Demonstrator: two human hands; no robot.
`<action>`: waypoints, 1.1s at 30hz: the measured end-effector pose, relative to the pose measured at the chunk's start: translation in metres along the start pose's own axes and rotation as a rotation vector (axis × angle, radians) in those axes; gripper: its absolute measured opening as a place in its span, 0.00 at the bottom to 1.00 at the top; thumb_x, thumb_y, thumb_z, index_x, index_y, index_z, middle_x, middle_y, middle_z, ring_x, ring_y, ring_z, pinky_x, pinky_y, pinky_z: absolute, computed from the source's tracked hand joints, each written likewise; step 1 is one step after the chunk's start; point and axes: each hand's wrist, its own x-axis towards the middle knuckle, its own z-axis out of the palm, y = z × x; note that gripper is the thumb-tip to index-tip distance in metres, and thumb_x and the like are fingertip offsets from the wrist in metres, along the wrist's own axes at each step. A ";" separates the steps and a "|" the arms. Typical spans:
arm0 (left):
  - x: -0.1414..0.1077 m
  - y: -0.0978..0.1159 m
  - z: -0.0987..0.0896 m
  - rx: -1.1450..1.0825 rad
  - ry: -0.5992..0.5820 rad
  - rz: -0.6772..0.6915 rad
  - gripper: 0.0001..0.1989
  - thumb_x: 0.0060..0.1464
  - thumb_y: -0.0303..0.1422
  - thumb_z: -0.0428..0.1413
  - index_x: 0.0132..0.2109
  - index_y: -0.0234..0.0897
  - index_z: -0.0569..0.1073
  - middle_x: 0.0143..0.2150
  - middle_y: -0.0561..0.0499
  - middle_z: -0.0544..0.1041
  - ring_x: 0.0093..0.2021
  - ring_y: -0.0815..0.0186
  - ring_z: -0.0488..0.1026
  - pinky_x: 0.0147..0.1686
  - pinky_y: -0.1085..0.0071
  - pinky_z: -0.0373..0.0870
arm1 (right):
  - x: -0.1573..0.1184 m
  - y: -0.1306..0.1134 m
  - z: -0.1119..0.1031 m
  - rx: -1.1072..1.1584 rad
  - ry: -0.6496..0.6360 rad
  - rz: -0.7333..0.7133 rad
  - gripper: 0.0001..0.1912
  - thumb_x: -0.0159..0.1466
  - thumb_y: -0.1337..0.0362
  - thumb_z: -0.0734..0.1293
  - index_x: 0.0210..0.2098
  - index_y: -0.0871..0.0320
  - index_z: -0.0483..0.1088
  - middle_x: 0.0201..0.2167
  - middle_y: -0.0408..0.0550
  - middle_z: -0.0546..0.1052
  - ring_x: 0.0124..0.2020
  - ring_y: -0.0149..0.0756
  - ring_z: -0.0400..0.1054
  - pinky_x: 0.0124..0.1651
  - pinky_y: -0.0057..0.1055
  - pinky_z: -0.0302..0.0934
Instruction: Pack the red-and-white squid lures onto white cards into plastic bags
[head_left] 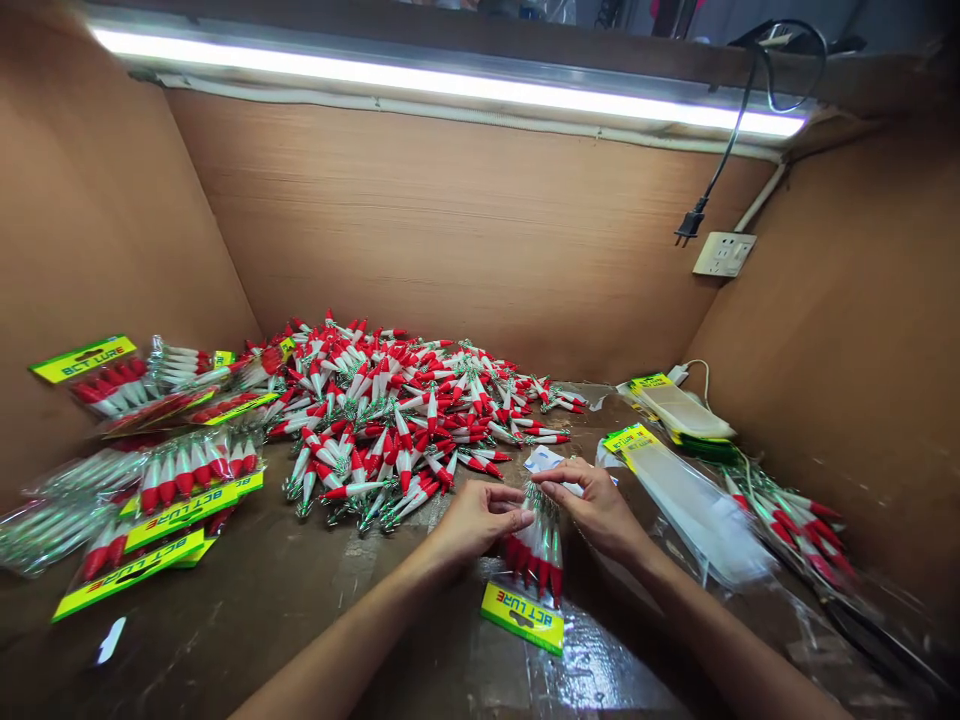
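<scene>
A clear plastic bag of red-and-white fishing lures (536, 555) lies on the table in front of me, its yellow-green header card (523, 617) toward me. The lures' red ends point at the card, and their green hook ends lie at the far end of the bag. My left hand (484, 515) is closed, thumb and fingers pinching the bag's far left side. At the far right side my right hand (596, 508) also pinches the bag, its fingers bent over the hook ends. A white slip with blue marks (543, 459) lies just beyond, partly covered by my right fingers.
A large heap of loose lures (397, 420) spreads behind my hands. Filled lure bags (180, 480) are piled at left. Flat bags (690, 500) lie at right, near more lures (806, 530) and dark scissors-like handles (862, 630). A black plug (690, 222) hangs above.
</scene>
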 end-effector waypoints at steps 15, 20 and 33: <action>0.002 -0.006 0.003 0.039 0.090 0.031 0.16 0.42 0.37 0.69 0.32 0.34 0.72 0.24 0.54 0.74 0.21 0.72 0.66 0.22 0.76 0.57 | -0.004 0.001 0.006 -0.031 -0.026 -0.029 0.10 0.68 0.62 0.68 0.46 0.48 0.80 0.40 0.48 0.80 0.45 0.44 0.70 0.49 0.41 0.61; 0.003 -0.009 0.001 0.047 0.045 0.044 0.21 0.41 0.35 0.69 0.42 0.31 0.76 0.27 0.52 0.77 0.24 0.69 0.71 0.26 0.75 0.63 | -0.005 -0.002 0.005 -0.092 -0.027 -0.071 0.09 0.69 0.61 0.67 0.43 0.50 0.81 0.37 0.48 0.79 0.43 0.44 0.68 0.47 0.40 0.60; -0.003 -0.004 0.006 0.287 0.100 0.219 0.14 0.46 0.32 0.65 0.42 0.32 0.80 0.31 0.51 0.78 0.30 0.66 0.71 0.29 0.73 0.63 | -0.006 -0.013 0.010 0.027 0.027 0.011 0.07 0.67 0.63 0.68 0.34 0.55 0.76 0.35 0.46 0.77 0.42 0.41 0.69 0.46 0.36 0.59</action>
